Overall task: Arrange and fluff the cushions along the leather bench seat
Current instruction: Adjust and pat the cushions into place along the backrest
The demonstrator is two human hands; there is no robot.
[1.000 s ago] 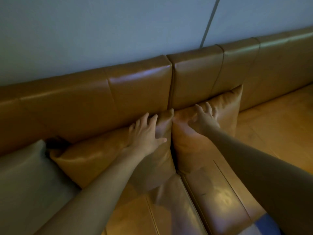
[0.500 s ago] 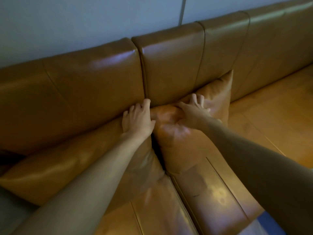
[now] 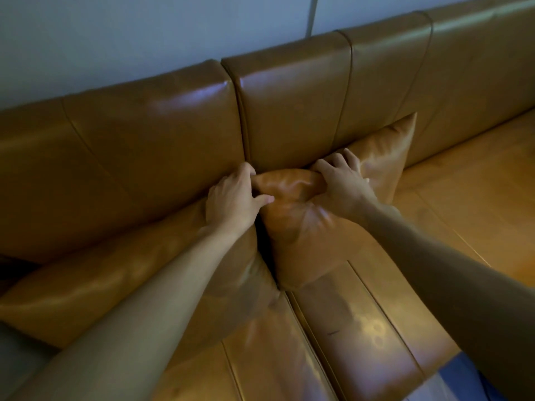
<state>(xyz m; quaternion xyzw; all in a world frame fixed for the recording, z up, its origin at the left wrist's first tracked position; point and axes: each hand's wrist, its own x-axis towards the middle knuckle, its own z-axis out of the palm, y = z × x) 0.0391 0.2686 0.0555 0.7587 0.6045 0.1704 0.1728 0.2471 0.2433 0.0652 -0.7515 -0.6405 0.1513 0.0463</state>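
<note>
Two tan leather cushions lean against the backrest of the leather bench seat (image 3: pixel 477 198). The right cushion (image 3: pixel 318 241) stands tilted, its upper left corner bunched and crumpled. My left hand (image 3: pixel 231 201) pinches that corner from the left, thumb on the front. My right hand (image 3: pixel 338 183) grips the same top edge from the right, fingers over the back. The left cushion (image 3: pixel 101 285) lies lower, partly under my left forearm.
The padded backrest (image 3: pixel 144 154) runs along a pale wall (image 3: pixel 144 33). A grey cushion (image 3: pixel 11 357) shows at the far left edge. Blue floor (image 3: pixel 457 377) appears beyond the seat's front edge at the lower right.
My left hand slid off the left cushion onto the right cushion's corner. Both hands closed on that cushion's top edge and bunched it. The view moved closer.
</note>
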